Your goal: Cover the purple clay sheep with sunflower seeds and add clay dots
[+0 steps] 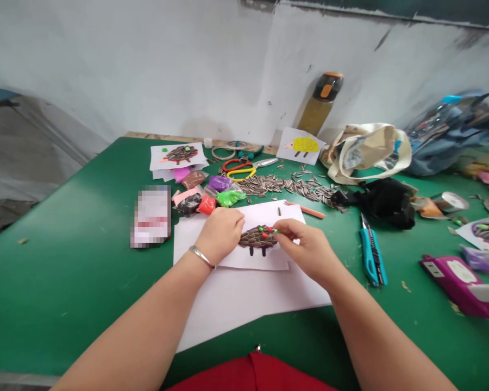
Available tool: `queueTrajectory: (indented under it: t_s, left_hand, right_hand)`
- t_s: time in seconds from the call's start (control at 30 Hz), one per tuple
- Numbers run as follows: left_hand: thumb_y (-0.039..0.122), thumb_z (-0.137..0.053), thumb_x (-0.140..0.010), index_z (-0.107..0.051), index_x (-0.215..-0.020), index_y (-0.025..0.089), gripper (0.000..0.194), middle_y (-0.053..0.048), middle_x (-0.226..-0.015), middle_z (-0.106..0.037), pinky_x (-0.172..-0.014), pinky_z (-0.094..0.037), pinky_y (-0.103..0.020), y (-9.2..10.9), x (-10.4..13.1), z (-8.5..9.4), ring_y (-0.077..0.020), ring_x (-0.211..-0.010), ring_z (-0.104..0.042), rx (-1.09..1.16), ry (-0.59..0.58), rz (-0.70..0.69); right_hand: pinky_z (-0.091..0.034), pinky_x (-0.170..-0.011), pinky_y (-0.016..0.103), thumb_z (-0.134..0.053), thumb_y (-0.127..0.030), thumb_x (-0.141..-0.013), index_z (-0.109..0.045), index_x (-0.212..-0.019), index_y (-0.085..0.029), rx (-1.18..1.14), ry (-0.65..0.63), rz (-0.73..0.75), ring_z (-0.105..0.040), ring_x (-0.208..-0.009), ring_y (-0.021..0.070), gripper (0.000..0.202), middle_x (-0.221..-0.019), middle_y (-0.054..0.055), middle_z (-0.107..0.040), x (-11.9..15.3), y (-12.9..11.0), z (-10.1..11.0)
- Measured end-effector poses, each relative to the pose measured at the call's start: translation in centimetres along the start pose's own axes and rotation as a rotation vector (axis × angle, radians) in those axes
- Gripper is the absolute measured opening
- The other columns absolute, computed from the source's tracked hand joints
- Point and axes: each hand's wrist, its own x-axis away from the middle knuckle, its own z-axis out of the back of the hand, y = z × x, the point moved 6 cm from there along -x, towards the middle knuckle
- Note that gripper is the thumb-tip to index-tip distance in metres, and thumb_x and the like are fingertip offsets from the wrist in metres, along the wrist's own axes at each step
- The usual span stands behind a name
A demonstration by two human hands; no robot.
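A paper picture lies on larger white sheets, its hedgehog shape covered in sunflower seeds, with dark legs and small red and green dots. My left hand rests on the paper beside the hedgehog's left end, fingers curled; whatever is under them is hidden. At the hedgehog's right end, my right hand pinches thumb and forefinger together on a tiny green piece of clay. Bags of coloured clay lie just beyond, including green, red and black.
Loose sunflower seeds spread behind the paper near scissors. An orange stick and a blue utility knife lie right. A seed-covered picture, yellow hedgehog card, bottle and tote bag stand around the green table.
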Motion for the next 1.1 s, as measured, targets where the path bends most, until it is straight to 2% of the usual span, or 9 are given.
queueTrajectory:
  t_s: [0.17, 0.33, 0.47, 0.7, 0.93, 1.1]
  left_hand:
    - [0.017, -0.041, -0.09, -0.054, -0.063, 0.018, 0.03, -0.005, -0.072, -0.062, -0.066, -0.036, -0.031, -0.1, 0.0, 0.0, -0.0176, -0.068, -0.053, -0.005, -0.003, 0.028]
    - [0.015, -0.042, -0.089, -0.055, -0.063, 0.017, 0.03, -0.004, -0.071, -0.062, -0.067, -0.036, -0.031, 0.0, 0.1, 0.0, -0.0175, -0.069, -0.054, -0.014, -0.003, 0.003]
    - [0.016, -0.043, -0.09, -0.056, -0.063, 0.017, 0.03, -0.004, -0.071, -0.062, -0.067, -0.036, -0.031, 0.1, 0.1, 0.0, -0.0176, -0.069, -0.054, -0.021, -0.007, 0.0]
    - [0.015, -0.043, -0.09, -0.056, -0.063, 0.017, 0.03, -0.004, -0.071, -0.062, -0.067, -0.036, -0.032, 0.3, 0.1, 0.0, -0.0177, -0.069, -0.054, -0.025, -0.01, -0.01]
    - [0.014, -0.042, -0.09, -0.057, -0.063, 0.017, 0.031, -0.004, -0.071, -0.062, -0.066, -0.036, -0.032, 0.4, 0.1, 0.0, -0.0174, -0.068, -0.053, -0.041, -0.013, -0.022]
    - [0.015, -0.043, -0.09, -0.057, -0.063, 0.017, 0.031, -0.004, -0.072, -0.062, -0.067, -0.036, -0.032, 0.3, 0.2, 0.0, -0.0178, -0.069, -0.054, -0.04, -0.002, -0.025]
  right_hand:
    - [-0.042, -0.066, 0.026, -0.047, -0.032, -0.09, -0.066, -0.084, -0.024, 0.099, -0.056, 0.062, -0.059, -0.071, 0.0153, 0.021, -0.078, -0.001, -0.068, 0.0, -0.4, -0.5]
    - [-0.044, -0.072, 0.028, -0.05, -0.025, -0.087, -0.067, -0.095, -0.025, 0.114, 0.018, 0.098, -0.061, -0.082, 0.0172, 0.019, -0.094, 0.001, -0.07, -0.1, 0.2, -0.6]
    - [-0.045, -0.069, 0.028, -0.051, -0.024, -0.085, -0.066, -0.093, -0.025, 0.122, 0.013, 0.079, -0.061, -0.075, 0.017, 0.018, -0.088, 0.001, -0.07, -0.2, 0.5, -0.9]
    - [-0.043, -0.068, 0.028, -0.048, -0.033, -0.089, -0.066, -0.084, -0.024, 0.132, 0.03, 0.059, -0.06, -0.074, 0.0176, 0.021, -0.082, 0.001, -0.069, -0.3, 0.5, -0.6]
    - [-0.044, -0.073, 0.03, -0.051, -0.022, -0.084, -0.067, -0.096, -0.024, 0.117, 0.094, 0.115, -0.061, -0.083, 0.0183, 0.02, -0.093, 0.003, -0.069, -0.5, 1.1, -0.5]
    - [-0.043, -0.07, 0.03, -0.052, -0.029, -0.086, -0.066, -0.084, -0.023, 0.098, 0.059, 0.089, -0.059, -0.078, 0.0178, 0.015, -0.085, 0.003, -0.066, -0.6, 0.7, -0.6]
